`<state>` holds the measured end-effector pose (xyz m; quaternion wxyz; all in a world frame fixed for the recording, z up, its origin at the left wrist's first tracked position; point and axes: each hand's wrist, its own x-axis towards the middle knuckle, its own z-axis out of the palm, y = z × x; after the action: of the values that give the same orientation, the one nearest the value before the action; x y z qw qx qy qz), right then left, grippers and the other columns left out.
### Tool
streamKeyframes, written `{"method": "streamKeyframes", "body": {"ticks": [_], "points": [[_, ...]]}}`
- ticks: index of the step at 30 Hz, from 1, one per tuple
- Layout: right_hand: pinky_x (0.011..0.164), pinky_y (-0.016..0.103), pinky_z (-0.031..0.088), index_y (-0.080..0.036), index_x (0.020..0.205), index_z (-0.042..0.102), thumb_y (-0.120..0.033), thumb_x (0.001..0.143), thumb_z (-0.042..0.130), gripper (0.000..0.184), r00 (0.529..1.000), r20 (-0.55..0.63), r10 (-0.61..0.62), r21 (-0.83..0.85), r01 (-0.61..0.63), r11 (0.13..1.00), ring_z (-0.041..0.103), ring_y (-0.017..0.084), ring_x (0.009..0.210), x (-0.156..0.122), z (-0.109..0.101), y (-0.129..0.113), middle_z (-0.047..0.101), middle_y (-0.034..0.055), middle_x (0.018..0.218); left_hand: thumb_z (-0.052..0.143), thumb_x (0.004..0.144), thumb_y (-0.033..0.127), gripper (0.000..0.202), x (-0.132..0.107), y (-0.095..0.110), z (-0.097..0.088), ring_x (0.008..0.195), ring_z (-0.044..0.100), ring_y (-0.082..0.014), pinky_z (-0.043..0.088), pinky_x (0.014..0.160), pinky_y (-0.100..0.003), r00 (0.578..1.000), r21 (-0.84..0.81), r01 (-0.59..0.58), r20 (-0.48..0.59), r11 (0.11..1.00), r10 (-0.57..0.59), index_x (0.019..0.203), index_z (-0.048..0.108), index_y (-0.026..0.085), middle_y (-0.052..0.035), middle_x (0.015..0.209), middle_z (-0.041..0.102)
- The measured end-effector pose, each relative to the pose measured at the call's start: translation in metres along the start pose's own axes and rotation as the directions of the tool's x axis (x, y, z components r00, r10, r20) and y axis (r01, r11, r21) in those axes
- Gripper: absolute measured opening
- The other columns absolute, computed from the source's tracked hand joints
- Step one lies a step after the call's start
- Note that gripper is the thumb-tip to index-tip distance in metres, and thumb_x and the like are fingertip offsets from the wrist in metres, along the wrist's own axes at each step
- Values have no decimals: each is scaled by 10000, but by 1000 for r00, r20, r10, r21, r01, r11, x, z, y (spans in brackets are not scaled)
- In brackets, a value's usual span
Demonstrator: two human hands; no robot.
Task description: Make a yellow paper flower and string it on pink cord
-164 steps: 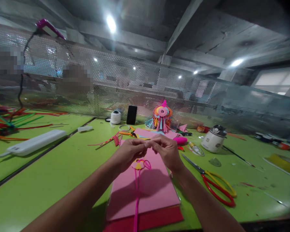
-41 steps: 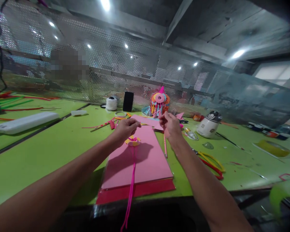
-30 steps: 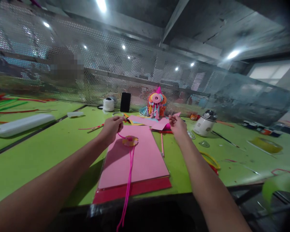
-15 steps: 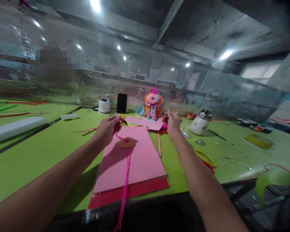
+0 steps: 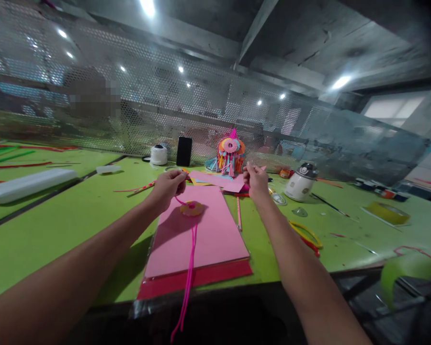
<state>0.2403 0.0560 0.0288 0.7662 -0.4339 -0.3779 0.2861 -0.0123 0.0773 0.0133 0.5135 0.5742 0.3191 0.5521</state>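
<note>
My left hand [image 5: 167, 190] is closed in a pinch around a pink cord [image 5: 192, 247]. The cord runs down to a yellow scalloped disc [image 5: 197, 211] with a pink centre, hanging over the pink sheet stack [image 5: 215, 239]. Below the disc two strands of cord trail past the table's front edge. My right hand [image 5: 256, 181] is raised at about the same height, its thumb and fingers pinched together; what they hold, if anything, I cannot make out. Beyond it lies a cut piece of pink paper [image 5: 215, 180], and behind that stands a colourful tasselled ornament [image 5: 230, 148].
A black phone [image 5: 184, 151] stands beside a white roll [image 5: 158, 155] at the back. To the right are a white jug [image 5: 300, 183], yellow tape [image 5: 387, 213], a paintbrush [image 5: 330, 205] and yellow-handled scissors [image 5: 307, 234]. A long white bar [image 5: 32, 186] lies left.
The view has shifted slightly, moving the scene a little to the right. Both hands keep nearly the same pose, and the disc still hangs on the cord from my left hand.
</note>
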Motion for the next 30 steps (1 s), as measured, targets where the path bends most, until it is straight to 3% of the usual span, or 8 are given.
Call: {"method": "streamKeyframes", "body": {"ticks": [16,20,25,30], "points": [[260,114,237,-147,592,533,-359,754,655,294,999,-10,37,-13,-38,999,362,20,264,1,-3,10,481,-75,370,587,737,285,174,-2,0,0,333,365,-56,227,363,-187,1000,80,-13,23,997,11,659,550,134,36,399,471],[277,124,270,-150,605,536,-359,771,625,281,997,-80,-2,-24,0,1000,395,30,280,6,-7,13,491,-72,385,558,756,284,169,-4,-2,4,331,363,-56,226,362,-185,999,130,-7,37,991,2,677,546,135,41,390,469],[284,141,288,-164,610,506,-340,802,556,265,960,-259,-107,-78,90,993,437,51,289,34,-18,2,481,-80,388,535,769,285,179,-9,-5,9,312,334,-53,223,359,-182,998,217,12,57,976,-25,668,547,138,51,369,466],[301,150,300,-168,598,491,-311,818,512,263,924,-310,-225,-186,173,967,439,55,299,90,-27,-35,474,-78,396,529,765,304,183,-8,-10,6,335,369,-67,237,376,-182,998,272,14,52,962,-29,678,557,146,51,378,479]]}}
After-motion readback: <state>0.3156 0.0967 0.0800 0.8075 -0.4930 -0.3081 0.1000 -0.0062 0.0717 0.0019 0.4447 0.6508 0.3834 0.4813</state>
